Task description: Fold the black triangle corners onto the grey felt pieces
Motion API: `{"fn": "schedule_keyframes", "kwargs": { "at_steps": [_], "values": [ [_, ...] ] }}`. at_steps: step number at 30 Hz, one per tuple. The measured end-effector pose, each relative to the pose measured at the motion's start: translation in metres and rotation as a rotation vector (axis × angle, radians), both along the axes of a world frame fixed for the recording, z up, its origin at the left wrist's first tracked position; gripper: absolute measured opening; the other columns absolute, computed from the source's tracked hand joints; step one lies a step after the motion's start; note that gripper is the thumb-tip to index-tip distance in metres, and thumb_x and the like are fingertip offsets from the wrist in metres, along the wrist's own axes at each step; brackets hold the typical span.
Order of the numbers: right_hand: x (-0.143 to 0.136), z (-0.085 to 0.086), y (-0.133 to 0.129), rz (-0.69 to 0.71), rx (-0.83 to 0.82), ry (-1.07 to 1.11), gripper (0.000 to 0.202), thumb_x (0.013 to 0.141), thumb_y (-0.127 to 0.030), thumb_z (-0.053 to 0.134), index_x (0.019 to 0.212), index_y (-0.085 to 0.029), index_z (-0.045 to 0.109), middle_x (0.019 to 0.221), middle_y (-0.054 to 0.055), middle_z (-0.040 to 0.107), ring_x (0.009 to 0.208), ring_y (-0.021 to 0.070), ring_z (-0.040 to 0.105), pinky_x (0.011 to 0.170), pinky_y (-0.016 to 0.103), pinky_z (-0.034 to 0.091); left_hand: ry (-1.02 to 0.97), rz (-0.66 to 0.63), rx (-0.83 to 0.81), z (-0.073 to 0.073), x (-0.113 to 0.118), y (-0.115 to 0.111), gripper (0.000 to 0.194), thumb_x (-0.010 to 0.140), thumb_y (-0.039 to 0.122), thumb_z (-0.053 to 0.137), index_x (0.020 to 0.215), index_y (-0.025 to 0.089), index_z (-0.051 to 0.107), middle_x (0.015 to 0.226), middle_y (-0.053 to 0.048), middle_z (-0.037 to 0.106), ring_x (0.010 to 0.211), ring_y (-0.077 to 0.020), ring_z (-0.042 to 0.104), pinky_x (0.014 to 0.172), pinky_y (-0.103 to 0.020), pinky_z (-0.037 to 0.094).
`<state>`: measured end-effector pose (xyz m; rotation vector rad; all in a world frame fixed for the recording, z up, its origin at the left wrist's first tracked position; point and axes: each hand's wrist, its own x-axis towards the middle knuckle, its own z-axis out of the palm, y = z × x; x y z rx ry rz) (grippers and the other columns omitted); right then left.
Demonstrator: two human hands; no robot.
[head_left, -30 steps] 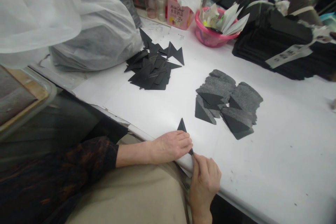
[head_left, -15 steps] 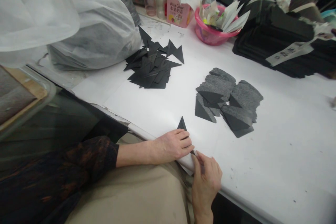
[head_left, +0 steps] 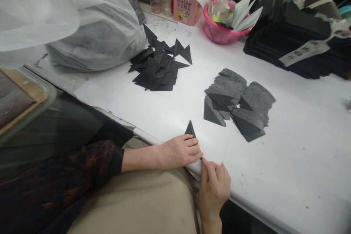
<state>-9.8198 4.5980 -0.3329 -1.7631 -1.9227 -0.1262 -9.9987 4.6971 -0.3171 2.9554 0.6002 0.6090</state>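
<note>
A black triangular piece (head_left: 190,129) lies at the near edge of the white table (head_left: 153,113), its tip showing beyond my left hand (head_left: 179,151). The fingers of that hand are pressed together over the piece. My right hand (head_left: 215,182) pinches the near end of the same piece at the table edge, thumb and forefinger touching beside the left fingertips. Further back is a loose pile of black triangles (head_left: 159,69). To the right, grey fuzzy pieces (head_left: 229,86) lie in overlapping rows with a few dark triangles among them.
A translucent white bag (head_left: 101,29) bulges at the back left. Behind the piles stand a pink box (head_left: 189,5) and a pink basket (head_left: 225,36) of papers. A tied black stack (head_left: 287,40) is at the back right. A framed board (head_left: 22,98) is at far left.
My right hand has turned slightly and its fingertips have closed in on the end of the piece. My left hand stays on the piece. The view has shifted a little.
</note>
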Motion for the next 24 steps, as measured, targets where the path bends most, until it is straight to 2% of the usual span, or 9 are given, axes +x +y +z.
{"fn": "schedule_keyframes", "kwargs": {
  "at_steps": [6, 10, 17, 24],
  "values": [
    [-0.002, 0.004, 0.002, -0.004, -0.006, -0.036, 0.015, 0.085, -0.018, 0.065, 0.099, -0.019, 0.068, 0.082, 0.003, 0.064, 0.081, 0.0153, 0.057, 0.096, 0.044, 0.048, 0.026, 0.000, 0.044, 0.003, 0.001, -0.002, 0.018, 0.097, 0.019, 0.049, 0.110, 0.013, 0.061, 0.109, -0.010, 0.063, 0.111, -0.0223, 0.057, 0.097, -0.039, 0.048],
    [-0.002, 0.004, 0.001, 0.002, -0.006, -0.037, 0.015, 0.085, -0.017, 0.065, 0.099, -0.019, 0.068, 0.083, 0.003, 0.064, 0.082, 0.0153, 0.057, 0.097, 0.044, 0.048, 0.034, -0.053, 0.000, 0.004, 0.003, -0.001, 0.016, 0.098, 0.015, 0.047, 0.103, 0.011, 0.062, 0.105, -0.009, 0.063, 0.108, -0.0194, 0.057, 0.100, -0.035, 0.046],
    [-0.001, 0.002, -0.001, 0.009, 0.004, -0.009, 0.017, 0.085, -0.016, 0.065, 0.101, -0.019, 0.068, 0.084, 0.003, 0.063, 0.082, 0.0148, 0.057, 0.097, 0.044, 0.049, -0.056, -0.036, -0.009, -0.006, 0.003, -0.002, 0.018, 0.098, 0.017, 0.046, 0.108, 0.012, 0.061, 0.104, -0.009, 0.065, 0.107, -0.0177, 0.059, 0.093, -0.032, 0.050],
    [0.002, 0.000, -0.006, 0.012, -0.009, 0.047, 0.020, 0.087, -0.015, 0.062, 0.106, -0.018, 0.067, 0.088, 0.004, 0.064, 0.086, 0.0147, 0.059, 0.099, 0.045, 0.048, -0.025, -0.032, 0.020, -0.003, 0.003, -0.003, 0.018, 0.098, 0.017, 0.048, 0.107, 0.011, 0.062, 0.106, -0.009, 0.065, 0.106, -0.0199, 0.059, 0.092, -0.033, 0.051]
  ]
}}
